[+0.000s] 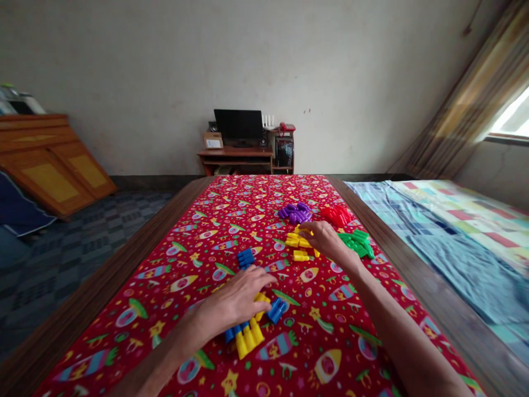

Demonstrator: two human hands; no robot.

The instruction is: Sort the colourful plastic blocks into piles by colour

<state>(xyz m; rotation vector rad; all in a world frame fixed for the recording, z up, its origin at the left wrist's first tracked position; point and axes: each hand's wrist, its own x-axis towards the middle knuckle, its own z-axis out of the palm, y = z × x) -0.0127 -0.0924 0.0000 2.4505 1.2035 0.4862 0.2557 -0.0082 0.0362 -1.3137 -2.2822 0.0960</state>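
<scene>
My left hand [243, 292] rests over a flat cluster of joined plastic pieces, its fingers stretched and its thumb apart. Yellow pieces [249, 337] and blue ones show below and beside it, partly hidden by the palm. A short row of blue pieces [246, 258] lies just beyond the fingers, and another blue group [276, 310] sits right of the thumb. My right hand [324, 238] arches over a pile of loose yellow pieces [294, 240], fingers bent down and apart. Its thumb is mostly hidden. A separate yellow piece [301, 256] lies in front of that pile.
A purple pile [295, 213], a red pile [335, 215] and a green pile [357, 243] lie around my right hand. Red patterned cloth [326, 292] covers the wooden-edged table. A bed [446, 248] stands at the right, a monitor desk [239, 153] by the far wall.
</scene>
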